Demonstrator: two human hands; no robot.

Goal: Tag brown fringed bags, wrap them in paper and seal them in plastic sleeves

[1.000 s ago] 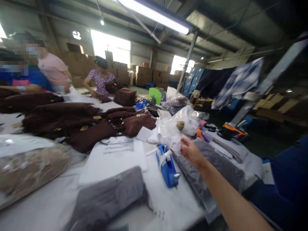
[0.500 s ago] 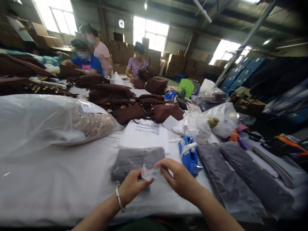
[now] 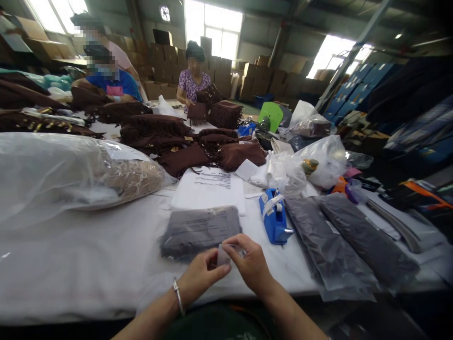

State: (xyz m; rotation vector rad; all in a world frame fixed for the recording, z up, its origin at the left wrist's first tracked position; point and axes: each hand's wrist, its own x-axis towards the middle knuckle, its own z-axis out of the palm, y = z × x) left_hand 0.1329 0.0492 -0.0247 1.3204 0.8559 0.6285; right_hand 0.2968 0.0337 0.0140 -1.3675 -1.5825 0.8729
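Note:
In front of my body, my left hand (image 3: pixel 205 274) and my right hand (image 3: pixel 249 264) meet at a small pale square label (image 3: pixel 223 256) with faint marks on it. Fingers of both hands are closed in a pinch on the label, and a bit of something clear shows by the right fingers. A bracelet circles my left wrist. Just beyond my hands lies a dark grey folded item in a clear printed bag (image 3: pixel 200 231), flat on the white-covered table (image 3: pixel 95 264). To the right of it stands a blue tape dispenser (image 3: pixel 274 217).
Printed white sheets (image 3: pixel 207 189) lie behind the bag. A large plastic-wrapped bundle (image 3: pixel 81 174) fills the left. Long grey bagged items (image 3: pixel 329 245) lie at right, with clear plastic bags (image 3: pixel 318 160) behind. Brown fringed cloths (image 3: pixel 244 155) are piled farther back, where several people work.
The crumpled clear-looking piece between my hands now shows as a flat, pale square. My fingers have drawn closer together around it. The view has shifted a little.

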